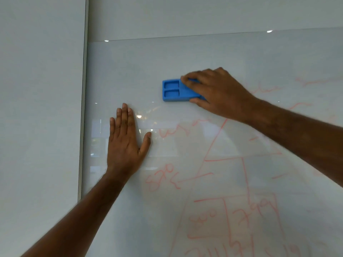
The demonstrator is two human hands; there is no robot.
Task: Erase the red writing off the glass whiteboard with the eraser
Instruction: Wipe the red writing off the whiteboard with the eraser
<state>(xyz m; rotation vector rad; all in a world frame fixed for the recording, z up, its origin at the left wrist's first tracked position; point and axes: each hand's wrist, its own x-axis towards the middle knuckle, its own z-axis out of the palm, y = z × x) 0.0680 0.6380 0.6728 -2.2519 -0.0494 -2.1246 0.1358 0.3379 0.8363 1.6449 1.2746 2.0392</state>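
Gripping the blue eraser (175, 90) with our right hand (217, 91), we hold it flat against the glass board (232, 52), fingers curled over its top edge and thumb tucked under its lower edge. The eraser sits in the upper middle of the board, lying lengthwise, with two shallow rectangular recesses showing at its free left end. Our left hand (126, 143) rests palm-down on the glass below and to the left of the eraser, fingers straight and close together, thumb spread out to the right, holding nothing. Red writing (222, 210) covers the lower right part of the board: slanted lines, boxes and scrawled figures, with fainter marks to the right of our right hand. The glass directly around the eraser shows no red marks.
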